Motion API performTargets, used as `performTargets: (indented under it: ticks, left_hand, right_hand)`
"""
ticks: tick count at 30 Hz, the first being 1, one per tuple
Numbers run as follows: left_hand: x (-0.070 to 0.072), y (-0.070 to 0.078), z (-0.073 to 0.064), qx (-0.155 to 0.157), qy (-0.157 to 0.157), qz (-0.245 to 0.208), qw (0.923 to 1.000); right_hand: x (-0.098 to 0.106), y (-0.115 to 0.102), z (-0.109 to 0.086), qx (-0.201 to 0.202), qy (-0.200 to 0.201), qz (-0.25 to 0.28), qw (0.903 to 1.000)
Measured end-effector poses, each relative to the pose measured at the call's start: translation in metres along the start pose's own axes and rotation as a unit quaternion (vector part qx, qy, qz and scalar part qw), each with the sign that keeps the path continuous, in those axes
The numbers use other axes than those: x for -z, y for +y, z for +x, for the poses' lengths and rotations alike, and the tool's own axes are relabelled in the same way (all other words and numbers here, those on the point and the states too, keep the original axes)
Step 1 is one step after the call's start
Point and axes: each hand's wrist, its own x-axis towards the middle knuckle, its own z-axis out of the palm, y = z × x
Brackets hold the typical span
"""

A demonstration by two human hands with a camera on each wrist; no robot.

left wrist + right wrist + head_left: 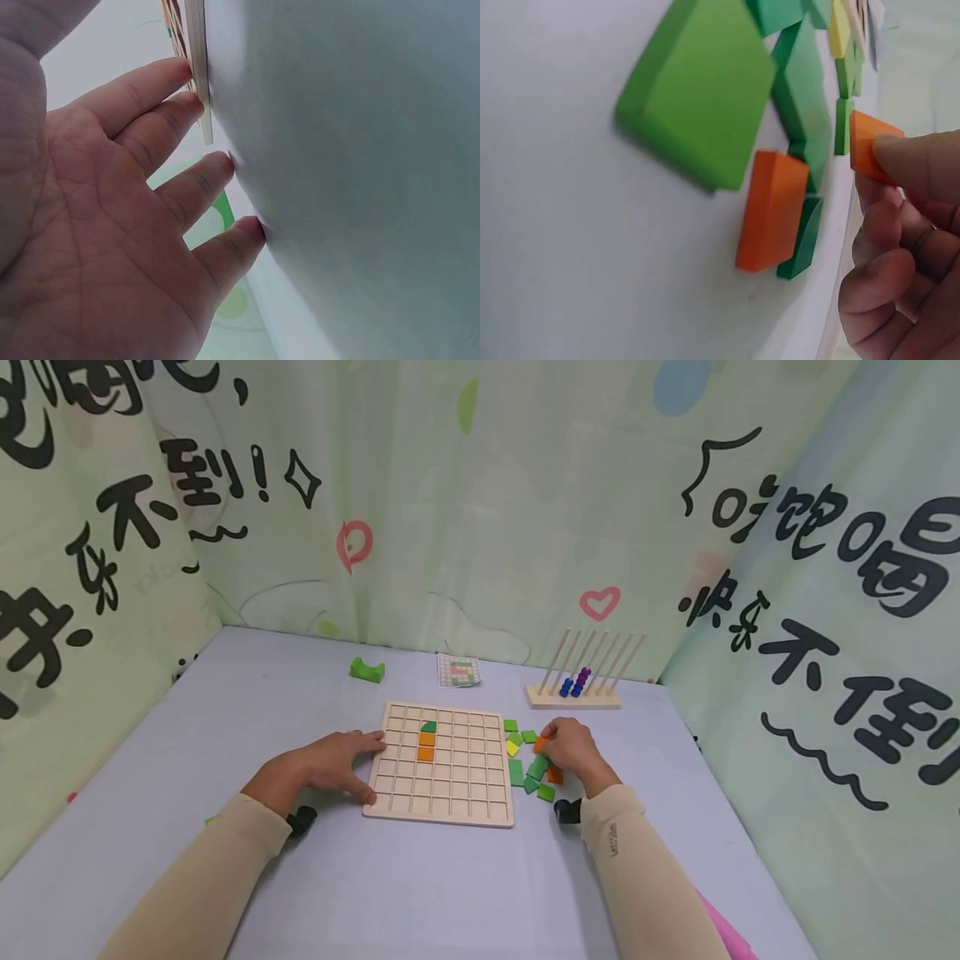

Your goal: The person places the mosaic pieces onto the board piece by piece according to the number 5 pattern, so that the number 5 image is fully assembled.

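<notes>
A square wooden grid board [465, 777] lies on the table, with a dark green piece [428, 727] and two orange squares [426, 747] in one column of cells. My left hand [339, 762] rests at the board's left edge, fingers straight and spread; in the left wrist view two fingertips [180, 71] meet the board's side. Right of the board, my right hand [573, 747] pinches an orange block [866, 142] between thumb and fingers above loose pieces. Below it lie another orange block [772, 210], a light green block [705, 90] and several other green ones.
At the back stand a green arched block [367, 671] and a wooden peg rack [573, 697] with blue and purple beads. A printed pattern card [458, 671] lies between them. A yellow piece [512, 748] sits beside the board's right edge. Printed curtains surround the table.
</notes>
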Motion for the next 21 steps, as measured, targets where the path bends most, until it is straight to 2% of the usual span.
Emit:
performTargets:
  ticks: [8, 21]
  left_hand:
    - [0.000, -0.001, 0.001, 0.004, -0.001, 0.003, 1.0000]
    - [-0.001, -0.002, 0.001, 0.001, 0.002, 0.003, 1.0000]
  right_hand:
    - [-0.006, -0.009, -0.002, 0.031, -0.011, 0.051, 0.9982]
    - [-0.028, -0.050, -0.010, 0.114, -0.036, 0.058, 0.9911]
